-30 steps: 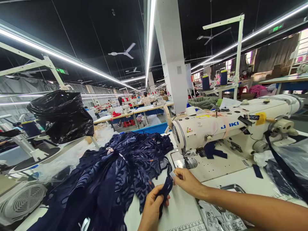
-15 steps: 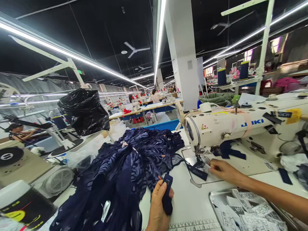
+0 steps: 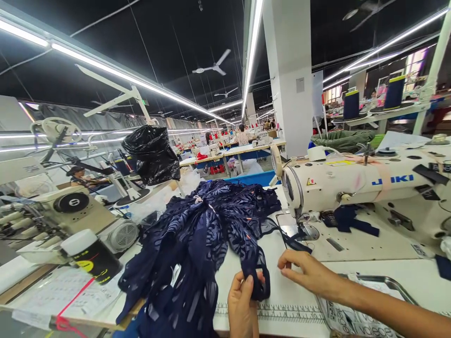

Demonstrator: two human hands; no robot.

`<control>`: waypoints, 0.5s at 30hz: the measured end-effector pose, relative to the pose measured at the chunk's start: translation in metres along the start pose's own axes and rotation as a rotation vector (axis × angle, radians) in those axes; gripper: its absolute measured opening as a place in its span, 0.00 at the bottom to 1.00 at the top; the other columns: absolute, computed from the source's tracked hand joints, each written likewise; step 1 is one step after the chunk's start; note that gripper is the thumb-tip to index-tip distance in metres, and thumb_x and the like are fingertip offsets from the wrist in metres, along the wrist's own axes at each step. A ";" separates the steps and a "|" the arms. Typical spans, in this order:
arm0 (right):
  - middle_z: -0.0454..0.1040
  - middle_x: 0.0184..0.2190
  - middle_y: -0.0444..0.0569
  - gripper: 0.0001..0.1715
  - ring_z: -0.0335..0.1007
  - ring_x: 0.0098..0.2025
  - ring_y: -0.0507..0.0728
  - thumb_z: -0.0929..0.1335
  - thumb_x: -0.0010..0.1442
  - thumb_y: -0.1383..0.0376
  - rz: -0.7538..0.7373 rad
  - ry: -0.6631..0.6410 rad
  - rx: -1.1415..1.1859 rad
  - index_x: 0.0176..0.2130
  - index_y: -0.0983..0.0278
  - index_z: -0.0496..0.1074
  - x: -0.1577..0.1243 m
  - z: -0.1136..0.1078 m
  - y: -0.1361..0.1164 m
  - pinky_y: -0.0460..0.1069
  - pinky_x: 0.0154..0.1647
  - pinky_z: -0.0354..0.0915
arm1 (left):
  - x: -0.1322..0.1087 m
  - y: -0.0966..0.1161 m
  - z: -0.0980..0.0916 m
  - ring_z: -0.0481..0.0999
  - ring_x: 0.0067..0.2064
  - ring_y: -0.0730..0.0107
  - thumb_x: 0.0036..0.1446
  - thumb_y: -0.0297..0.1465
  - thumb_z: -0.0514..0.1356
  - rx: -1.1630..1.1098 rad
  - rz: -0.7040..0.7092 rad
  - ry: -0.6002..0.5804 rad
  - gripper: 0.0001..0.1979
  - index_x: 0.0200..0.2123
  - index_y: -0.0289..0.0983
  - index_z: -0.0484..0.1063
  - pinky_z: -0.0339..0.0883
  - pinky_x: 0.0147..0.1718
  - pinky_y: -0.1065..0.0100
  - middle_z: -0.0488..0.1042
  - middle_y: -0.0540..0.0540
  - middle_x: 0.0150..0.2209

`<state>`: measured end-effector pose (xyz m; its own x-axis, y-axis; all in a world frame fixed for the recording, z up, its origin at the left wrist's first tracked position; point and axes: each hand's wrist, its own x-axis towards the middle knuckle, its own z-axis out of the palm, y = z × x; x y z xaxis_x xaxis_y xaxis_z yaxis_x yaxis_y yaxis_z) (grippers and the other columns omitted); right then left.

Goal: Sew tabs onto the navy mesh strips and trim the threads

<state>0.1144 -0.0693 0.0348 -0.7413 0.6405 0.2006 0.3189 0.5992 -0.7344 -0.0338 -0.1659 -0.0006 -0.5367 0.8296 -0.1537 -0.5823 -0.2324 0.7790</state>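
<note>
My left hand (image 3: 242,300) is closed on a navy fabric strap (image 3: 249,274), pinched between thumb and fingers, with a loop hanging at its right side. The strap runs to a tied bundle of navy patterned garments (image 3: 207,225) heaped on the table. To the right, my right hand (image 3: 299,270) hovers above the tabletop in front of the sewing machine (image 3: 331,183), fingers loosely curled and slightly apart, nothing visible in them. Beneath the needle area, a dark fabric strip (image 3: 298,244) lies over the metal plate.
A metal tray (image 3: 391,284) of printed white labels (image 3: 352,324) sits under my right forearm. A ruler strip (image 3: 289,313) runs along the front edge. At left are a black bottle with a white cap (image 3: 93,258) and another machine (image 3: 70,204). A black plastic bag (image 3: 151,155) hangs behind.
My right hand has drawn back from the needle area toward my left hand; the pale piece at its fingertips no longer shows. The strap in my left hand has turned, and the view has swung left.
</note>
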 end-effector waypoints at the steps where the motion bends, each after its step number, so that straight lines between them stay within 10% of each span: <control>1: 0.72 0.31 0.48 0.07 0.66 0.35 0.56 0.61 0.52 0.66 -0.015 -0.008 0.010 0.30 0.64 0.68 0.001 0.005 -0.004 0.50 0.38 0.60 | -0.002 -0.001 0.000 0.75 0.28 0.67 0.30 0.36 0.72 0.010 0.019 0.010 0.18 0.26 0.36 0.73 0.67 0.31 0.70 0.77 0.46 0.24; 15: 0.72 0.28 0.46 0.05 0.66 0.33 0.55 0.62 0.49 0.68 0.024 -0.138 0.082 0.28 0.64 0.67 -0.010 0.033 -0.009 0.47 0.35 0.59 | -0.018 -0.006 0.004 0.76 0.31 0.62 0.34 0.36 0.70 0.054 0.133 0.056 0.15 0.26 0.35 0.73 0.68 0.32 0.68 0.75 0.48 0.21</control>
<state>0.0989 -0.0973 0.0179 -0.8097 0.5790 0.0954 0.2927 0.5395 -0.7895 -0.0183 -0.1772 -0.0007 -0.6408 0.7636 -0.0798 -0.4714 -0.3094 0.8259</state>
